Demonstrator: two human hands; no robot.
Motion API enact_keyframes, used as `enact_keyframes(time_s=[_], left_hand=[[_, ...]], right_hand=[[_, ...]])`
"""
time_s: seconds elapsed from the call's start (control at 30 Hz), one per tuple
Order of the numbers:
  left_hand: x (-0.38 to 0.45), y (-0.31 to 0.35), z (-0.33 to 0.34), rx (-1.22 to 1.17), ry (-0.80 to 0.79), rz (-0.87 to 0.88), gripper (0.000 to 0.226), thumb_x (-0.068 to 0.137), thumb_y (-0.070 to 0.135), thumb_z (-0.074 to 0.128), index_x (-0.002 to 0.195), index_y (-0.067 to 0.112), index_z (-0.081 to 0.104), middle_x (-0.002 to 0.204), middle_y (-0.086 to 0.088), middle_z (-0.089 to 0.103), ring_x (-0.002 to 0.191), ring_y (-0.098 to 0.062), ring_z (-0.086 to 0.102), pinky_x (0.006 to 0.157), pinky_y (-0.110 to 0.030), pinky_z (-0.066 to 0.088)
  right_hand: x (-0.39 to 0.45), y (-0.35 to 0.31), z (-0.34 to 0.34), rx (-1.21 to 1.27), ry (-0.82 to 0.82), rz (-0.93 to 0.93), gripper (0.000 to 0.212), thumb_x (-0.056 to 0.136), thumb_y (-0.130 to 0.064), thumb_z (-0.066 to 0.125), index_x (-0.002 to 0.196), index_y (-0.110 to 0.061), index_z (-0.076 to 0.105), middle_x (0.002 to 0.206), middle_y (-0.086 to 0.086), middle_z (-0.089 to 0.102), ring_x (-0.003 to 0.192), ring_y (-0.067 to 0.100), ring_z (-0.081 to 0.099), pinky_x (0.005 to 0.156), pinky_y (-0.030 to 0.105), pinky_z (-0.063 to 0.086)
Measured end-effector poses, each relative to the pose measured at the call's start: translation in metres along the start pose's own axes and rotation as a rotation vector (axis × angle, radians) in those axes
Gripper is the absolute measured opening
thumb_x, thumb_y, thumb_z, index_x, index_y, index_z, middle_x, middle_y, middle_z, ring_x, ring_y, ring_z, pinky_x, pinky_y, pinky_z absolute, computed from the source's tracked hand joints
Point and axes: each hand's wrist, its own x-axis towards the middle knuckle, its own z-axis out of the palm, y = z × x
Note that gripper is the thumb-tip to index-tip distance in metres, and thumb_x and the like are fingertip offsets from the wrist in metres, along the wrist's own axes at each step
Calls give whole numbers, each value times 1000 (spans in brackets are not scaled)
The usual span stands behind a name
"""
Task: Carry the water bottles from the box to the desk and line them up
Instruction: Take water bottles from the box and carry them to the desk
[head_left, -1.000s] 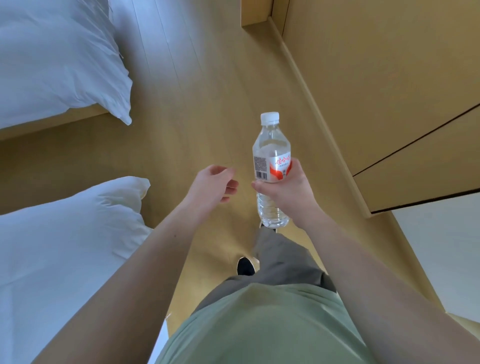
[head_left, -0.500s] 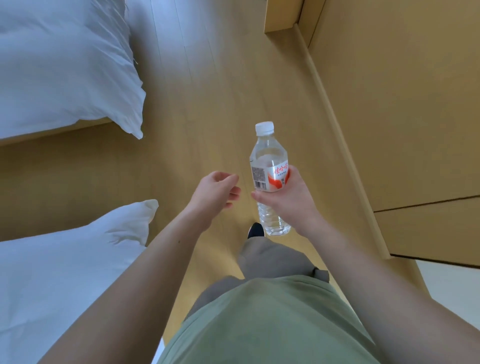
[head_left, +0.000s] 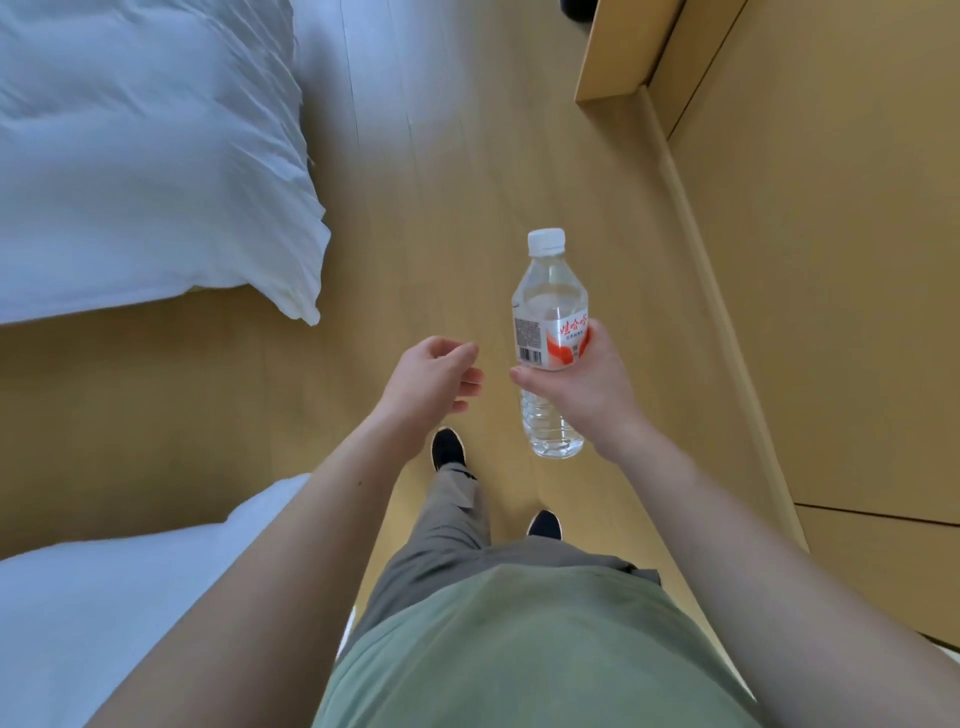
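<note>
A clear water bottle (head_left: 549, 306) with a white cap and a red-and-white label stands upright in the air above the wooden floor. My right hand (head_left: 582, 387) grips it round the lower half, fingers wrapped behind the label. Just to its left, my left hand (head_left: 434, 376) hovers with loosely curled fingers and holds nothing. Neither the box nor the desk shows in the head view.
Two beds with white bedding lie on the left, one far (head_left: 145, 156) and one near (head_left: 104, 613). A wooden cabinet wall (head_left: 831, 260) runs along the right, with a panel corner (head_left: 618, 57) at the top. A wooden floor aisle (head_left: 467, 171) runs between them.
I have stepped forward along the aisle: the beds and cabinet slid down and back in view. The bottle stays upright in my right hand; my left hand keeps its place beside it.
</note>
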Motion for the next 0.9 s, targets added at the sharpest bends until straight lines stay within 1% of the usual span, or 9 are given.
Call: enact_keyframes(time_s=[0.13, 0.17, 0.23, 0.3, 0.37, 0.5, 0.6, 0.77, 0.9], left_hand=[[49, 42, -34, 2, -22, 13, 16, 100, 35, 60, 108, 23, 65, 89, 0, 78, 84, -14, 76, 86, -39, 62], [60, 52, -42, 5, -23, 20, 16, 100, 36, 60, 108, 23, 65, 88, 0, 78, 84, -14, 76, 85, -38, 62], [81, 70, -56, 5, -26, 39, 17, 99, 36, 61, 110, 23, 65, 85, 3, 78, 82, -12, 76, 82, -36, 62], [101, 87, -69, 6, -29, 54, 18, 99, 36, 61, 111, 23, 65, 83, 4, 78, 80, -11, 76, 81, -35, 62], [118, 101, -78, 9, -31, 59, 21, 99, 36, 61, 113, 22, 65, 84, 3, 78, 79, -11, 76, 80, -35, 62], [153, 126, -87, 27, -42, 57, 21, 98, 37, 61, 113, 22, 65, 85, 4, 78, 78, -10, 76, 79, -34, 62], [178, 144, -88, 34, -53, 52, 20, 98, 37, 61, 111, 22, 66, 81, 5, 78, 76, -8, 76, 77, -33, 61], [224, 178, -84, 48, -50, 32, 18, 98, 37, 62, 109, 24, 66, 86, 3, 78, 81, -11, 76, 81, -35, 62], [269, 214, -74, 57, -29, 22, 16, 99, 38, 61, 107, 25, 65, 88, 2, 77, 81, -12, 76, 82, -36, 62]], right_hand=[[41, -40, 24, 7, 30, -11, 52, 72, -29, 90, 104, -35, 50, 99, -13, 69, 81, -6, 66, 64, 10, 46], [50, -50, 29, 14, 36, -13, 53, 71, -29, 90, 107, -35, 51, 100, -13, 69, 83, -5, 67, 65, 11, 47], [69, -68, 39, 17, 55, -16, 57, 71, -30, 90, 113, -31, 52, 103, -12, 69, 91, 2, 68, 73, 20, 50], [87, -83, 47, 24, 67, -18, 56, 71, -31, 90, 113, -33, 51, 104, -12, 69, 94, 4, 68, 76, 24, 51], [104, -95, 53, 32, 76, -17, 55, 71, -30, 89, 109, -36, 50, 105, -12, 69, 95, 4, 68, 77, 24, 51], [140, -116, 62, 42, 96, -11, 54, 70, -32, 90, 105, -40, 48, 103, -15, 69, 90, -5, 66, 73, 19, 49], [170, -127, 65, 44, 111, -7, 55, 67, -34, 90, 105, -39, 50, 102, -15, 69, 91, -3, 67, 78, 24, 52], [229, -141, 58, 57, 113, 3, 59, 61, -37, 89, 105, -40, 50, 104, -13, 70, 96, 4, 70, 91, 40, 58], [284, -157, 42, 45, 91, 12, 63, 54, -45, 86, 104, -41, 48, 105, -13, 70, 97, 5, 70, 92, 42, 58]])
